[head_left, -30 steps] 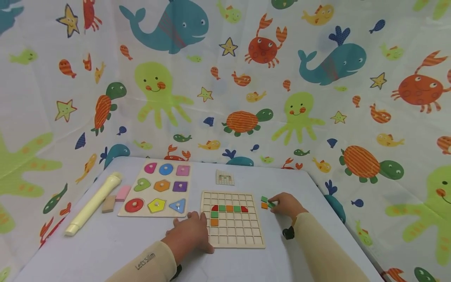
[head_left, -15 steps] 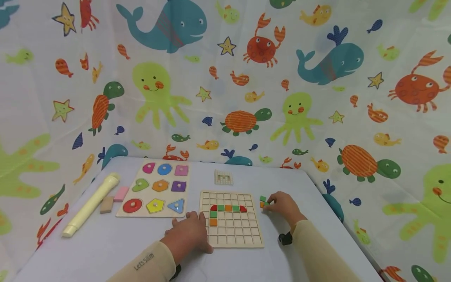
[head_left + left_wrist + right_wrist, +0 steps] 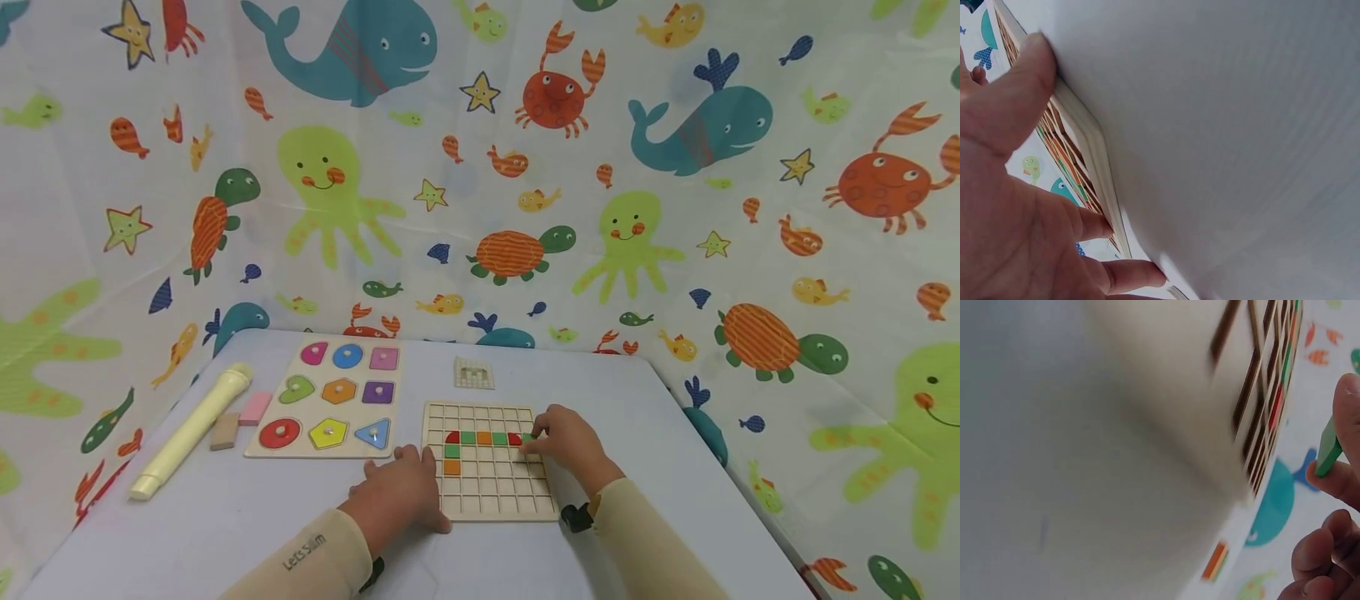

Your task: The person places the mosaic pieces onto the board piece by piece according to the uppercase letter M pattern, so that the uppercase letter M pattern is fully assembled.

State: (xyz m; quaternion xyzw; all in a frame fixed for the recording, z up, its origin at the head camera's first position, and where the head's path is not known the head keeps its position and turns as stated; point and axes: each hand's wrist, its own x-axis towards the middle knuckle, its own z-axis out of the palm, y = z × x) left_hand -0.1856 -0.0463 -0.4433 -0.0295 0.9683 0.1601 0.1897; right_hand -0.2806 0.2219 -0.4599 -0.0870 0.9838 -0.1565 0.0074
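Observation:
My right hand (image 3: 573, 446) pinches a small green tile (image 3: 1329, 449) between thumb and a finger, just above the right side of the wooden grid board (image 3: 498, 508). A row of red, green and orange tiles (image 3: 485, 438) lies in the board's upper part. Below the row's left end sit a green tile (image 3: 452, 451) and an orange tile (image 3: 452, 467). My left hand (image 3: 397, 492) rests at the board's left edge, fingers spread; in the left wrist view its thumb (image 3: 1032, 75) touches the board's rim.
Left of the grid stands a shape puzzle board (image 3: 315, 401) with coloured knobbed pieces. A pink block (image 3: 256, 408), a wooden block (image 3: 224, 432) and a pale yellow tube (image 3: 187, 433) lie farther left. A small patterned card (image 3: 474, 374) lies behind the grid. Loose tiles (image 3: 1213, 561) lie on the table.
My right hand has picked up a green tile from the loose tiles right of the board and carried it left over the grid. My left hand stays at the board's edge.

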